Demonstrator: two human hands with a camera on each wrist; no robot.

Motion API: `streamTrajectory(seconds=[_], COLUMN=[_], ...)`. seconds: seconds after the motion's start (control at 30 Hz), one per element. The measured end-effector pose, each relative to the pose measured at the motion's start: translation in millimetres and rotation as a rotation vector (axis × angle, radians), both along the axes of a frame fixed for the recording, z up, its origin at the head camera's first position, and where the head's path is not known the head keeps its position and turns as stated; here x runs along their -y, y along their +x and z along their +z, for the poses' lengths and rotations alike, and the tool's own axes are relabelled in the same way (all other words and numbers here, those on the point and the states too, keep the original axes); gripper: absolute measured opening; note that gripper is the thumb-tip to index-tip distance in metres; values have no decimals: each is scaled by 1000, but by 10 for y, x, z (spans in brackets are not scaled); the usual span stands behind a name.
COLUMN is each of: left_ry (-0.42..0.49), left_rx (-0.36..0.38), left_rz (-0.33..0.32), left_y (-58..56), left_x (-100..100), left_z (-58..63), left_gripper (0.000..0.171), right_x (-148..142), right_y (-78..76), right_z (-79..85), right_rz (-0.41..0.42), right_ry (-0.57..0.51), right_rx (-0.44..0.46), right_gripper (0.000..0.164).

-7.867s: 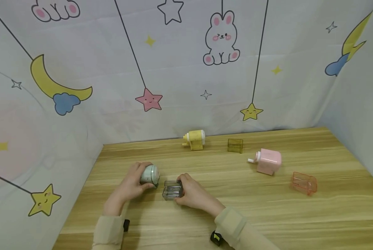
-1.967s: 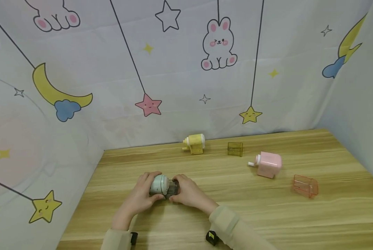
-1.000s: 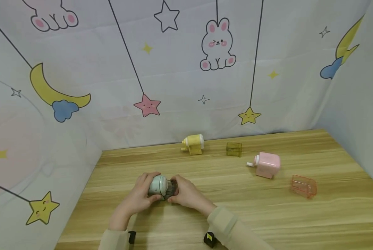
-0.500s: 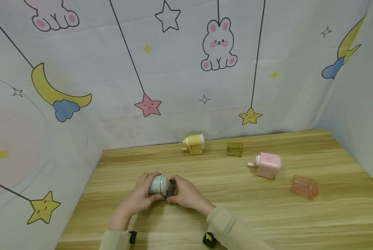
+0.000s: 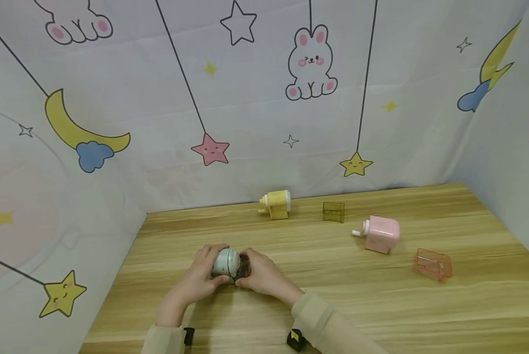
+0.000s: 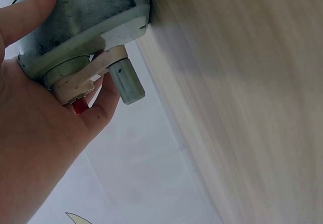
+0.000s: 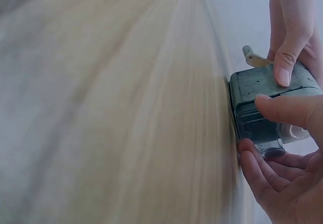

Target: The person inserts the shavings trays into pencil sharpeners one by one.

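Note:
My left hand [image 5: 195, 279] grips a mint-green crank pencil sharpener [image 5: 223, 262], which lies on the wooden table at the left. Its crank handle [image 6: 127, 80] points back past the palm in the left wrist view. From the right, my right hand [image 5: 266, 275] pinches the smoky clear shavings drawer [image 5: 244, 267] between thumb and fingers. The drawer sits largely inside the sharpener's front, as the right wrist view shows, with its outer end [image 7: 270, 148] sticking out at my right fingertips.
A yellow crank sharpener [image 5: 276, 203] stands near the back wall, with an olive clear drawer [image 5: 333, 212] to its right. Farther right are a pink crank sharpener [image 5: 381, 233] and an orange clear drawer [image 5: 433, 264]. Printed cloth walls [image 5: 255, 113] border the table [image 5: 401, 305].
Earlier the smoky drawer was apart from the mint sharpener. My hands have since come together, and the drawer has moved left into the sharpener. The other sharpeners and drawers have stayed put.

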State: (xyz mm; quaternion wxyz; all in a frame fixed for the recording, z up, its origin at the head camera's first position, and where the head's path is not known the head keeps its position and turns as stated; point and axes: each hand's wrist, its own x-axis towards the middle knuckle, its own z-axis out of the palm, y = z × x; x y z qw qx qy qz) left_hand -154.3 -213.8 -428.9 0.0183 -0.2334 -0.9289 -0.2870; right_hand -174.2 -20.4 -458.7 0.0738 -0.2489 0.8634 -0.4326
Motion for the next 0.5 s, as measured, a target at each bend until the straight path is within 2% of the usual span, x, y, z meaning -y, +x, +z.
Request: streamTrajectory(seconds=[0.5], left_ry=[-3], left_rx=[-8], left_rz=[-9], left_y=[-4], left_x=[10], left_z=[-12], left_gripper=[68], right_x=[31], right_y=[-8], right_z=[-5], right_rz=[-2], right_ry=[5], right_rx=[-11], right_gripper=[60])
